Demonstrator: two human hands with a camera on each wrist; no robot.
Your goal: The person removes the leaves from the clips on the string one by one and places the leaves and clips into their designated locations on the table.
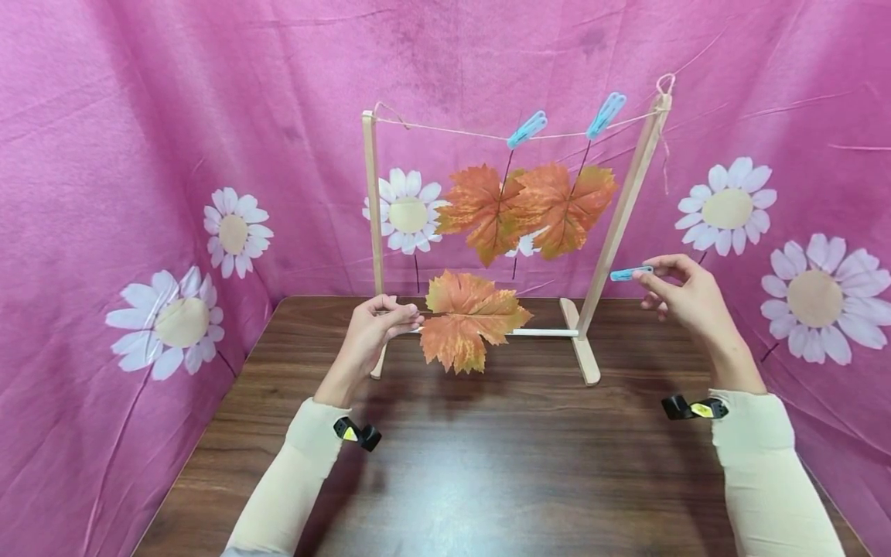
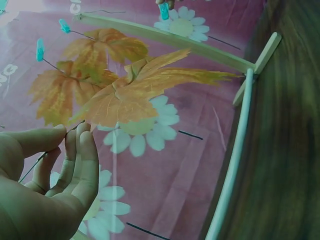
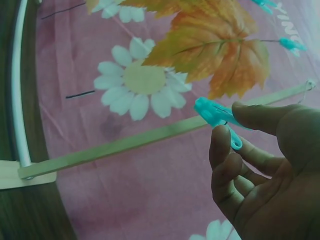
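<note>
My left hand pinches the dark stem of an orange artificial maple leaf, whose blade points to the right in front of the wooden frame. In the left wrist view the stem runs between thumb and fingertips. Off the frame's right side, my right hand pinches a blue clothespin by its handle end. On the string, two blue clothespins grip the stems of two more orange leaves, which hang side by side and overlap.
The wooden frame's left post and right post stand on feet at the back of the brown table. A white rod joins them low down. Behind hangs a pink cloth printed with daisies.
</note>
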